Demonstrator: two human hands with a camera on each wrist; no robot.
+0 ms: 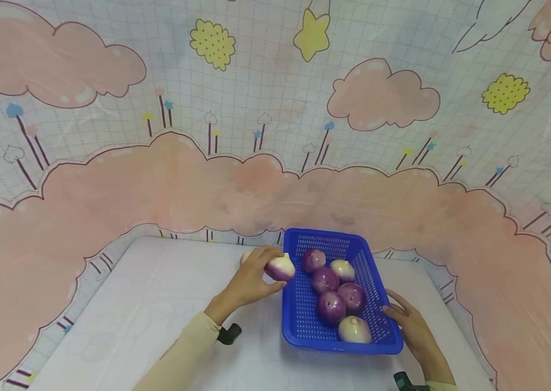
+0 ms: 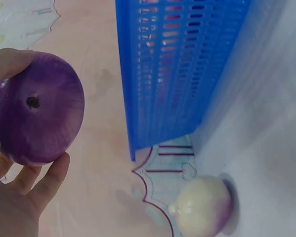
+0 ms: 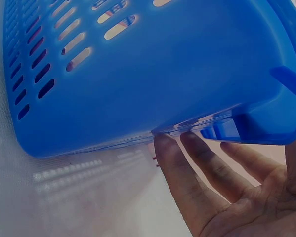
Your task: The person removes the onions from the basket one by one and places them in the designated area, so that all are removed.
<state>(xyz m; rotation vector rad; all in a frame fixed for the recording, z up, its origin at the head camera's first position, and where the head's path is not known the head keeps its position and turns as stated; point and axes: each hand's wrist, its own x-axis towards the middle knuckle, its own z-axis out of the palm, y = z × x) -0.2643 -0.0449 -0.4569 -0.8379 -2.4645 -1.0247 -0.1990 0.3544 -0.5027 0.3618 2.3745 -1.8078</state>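
Left fingers [image 2: 50, 185] around an onion [image 2: 46, 111]

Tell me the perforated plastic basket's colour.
The perforated plastic basket is blue, clearest in the head view.

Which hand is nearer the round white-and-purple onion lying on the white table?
Left. The left hand, gripping another onion, partly hides that onion in the head view; the right hand is farther, across the blue plastic basket.
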